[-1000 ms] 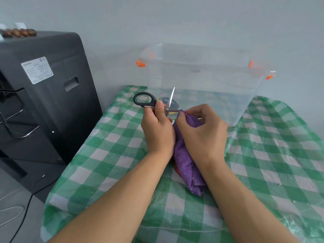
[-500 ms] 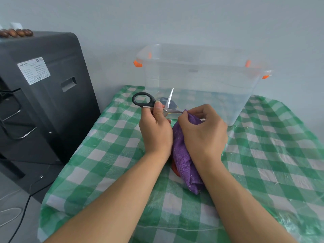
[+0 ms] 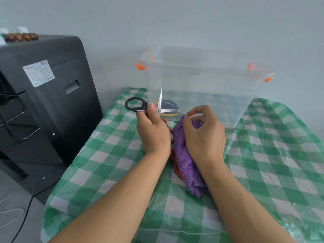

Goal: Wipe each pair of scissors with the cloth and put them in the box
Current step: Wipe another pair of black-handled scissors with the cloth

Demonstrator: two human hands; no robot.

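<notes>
**Cloth drawn off the blade, scissors open in front of the box**

Since half a second ago the right hand (image 3: 201, 135) has slid the purple cloth (image 3: 185, 155) off the horizontal blade, which now shows bare; before, the cloth covered its base. The left hand (image 3: 152, 130) grips the black-handled scissors (image 3: 140, 105) by the handle, blades spread, one pointing up and one sideways, just in front of the clear box (image 3: 201, 81). The right hand holds the cloth bunched under the palm, thumb and forefinger curled above it, near the blade but apart from it.

By my judgement this pair is partly wiped and not yet boxed. A dark and yellow shape, seemingly inside the box at its near left corner, may be a pair already stowed. Orange handles (image 3: 175, 165) peek from under the cloth, in front of the box, probably awaiting their turn.

The box stands on a green checked tablecloth (image 3: 105, 163) against a pale wall. Left of the box stands a black machine (image 3: 52, 95).
</notes>
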